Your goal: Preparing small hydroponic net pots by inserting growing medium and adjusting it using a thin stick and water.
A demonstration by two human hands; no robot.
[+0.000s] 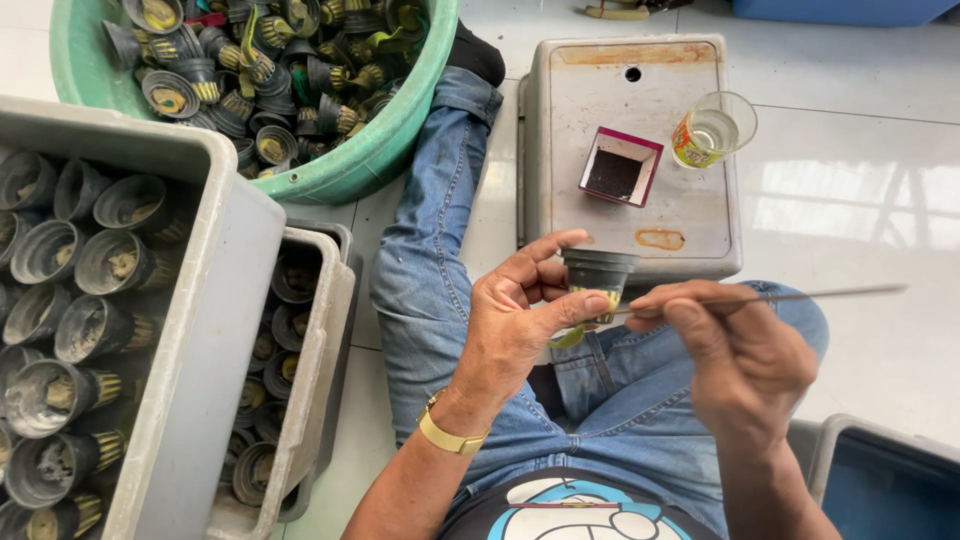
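My left hand (pixel 520 320) holds a small dark grey plastic cup (pixel 598 272) between thumb and fingers, above my lap. A yellow-green piece shows at the cup's lower side by my thumb. My right hand (pixel 745 360) pinches a thin metal rod (pixel 800 296) that runs level, its left end at the cup and its right end out over the floor. A gold watch sits on my left wrist.
A grey stool (pixel 690 210) ahead carries a small maroon-edged square box (pixel 620 166) and a clear glass (pixel 712 130). A green basin (pixel 390 140) and grey crates (pixel 215 300), (pixel 325 330) at left hold several similar cups. A grey bin (pixel 880 470) stands at lower right.
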